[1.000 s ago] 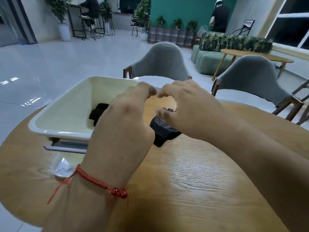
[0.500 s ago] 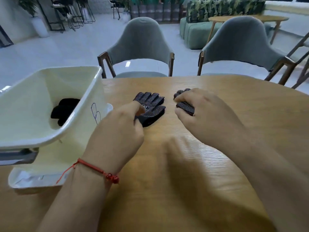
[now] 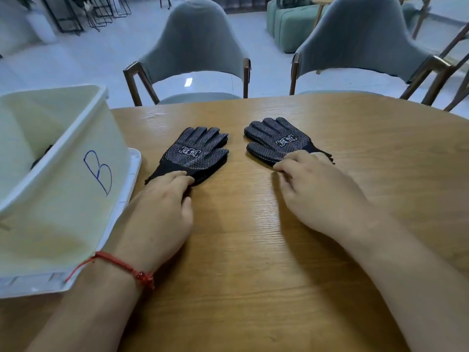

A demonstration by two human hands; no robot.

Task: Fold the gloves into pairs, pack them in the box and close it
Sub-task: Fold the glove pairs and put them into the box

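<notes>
Two black gloves with white grip dots lie flat and side by side on the wooden table (image 3: 253,275), fingers pointing away from me. My left hand (image 3: 157,214) rests its fingertips on the cuff of the left glove (image 3: 195,153). My right hand (image 3: 319,191) presses its fingertips on the cuff of the right glove (image 3: 276,141). At the left stands the cream plastic box (image 3: 76,179), marked with a blue "B". Something dark (image 3: 42,154), probably another glove, shows inside it.
The box sits on a white lid (image 3: 132,168) whose edge sticks out beneath it. Two grey chairs (image 3: 193,47) (image 3: 360,39) stand at the table's far edge. Bare tabletop lies between my forearms and to the right.
The two gloves were bunched under my hands near the box; they now lie spread flat and apart on the table. Both hands have slid back to the cuffs. The view has tilted down.
</notes>
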